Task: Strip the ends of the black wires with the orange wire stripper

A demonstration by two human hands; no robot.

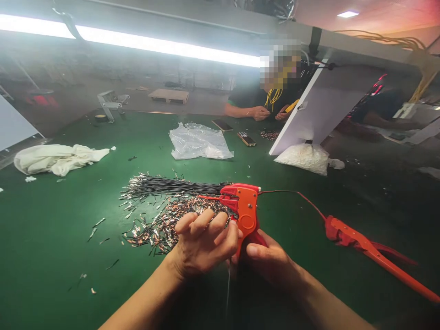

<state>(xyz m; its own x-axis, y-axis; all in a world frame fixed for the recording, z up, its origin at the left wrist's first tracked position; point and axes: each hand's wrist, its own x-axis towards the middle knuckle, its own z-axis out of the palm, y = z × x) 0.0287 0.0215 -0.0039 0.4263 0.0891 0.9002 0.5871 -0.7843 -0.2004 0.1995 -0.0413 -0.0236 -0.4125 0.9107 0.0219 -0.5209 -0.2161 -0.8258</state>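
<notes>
My right hand [271,259] is wrapped round the handles of a red and orange wire stripper [246,208], whose jaws point left. My left hand [206,233] is close against the stripper's jaw side, fingers curled and thumb and forefinger pinched together. A thin wire [228,286] hangs below the pinch; its upper end is hidden by the fingers. Behind the left hand lies a heap of short cut wire pieces [165,224] with coppery and silvery ends. Beyond the heap, a bundle of black wires [178,187] with metal terminals at the left end reaches to the stripper's head.
A second orange-handled tool [364,243] lies at right, a thin red cord running to it. Further back are a clear plastic bag [199,141], two phones [246,139], a white cloth [62,158] and a bag of white pieces [304,158]. Opposite, a person's hands [259,113] hold yellow wires.
</notes>
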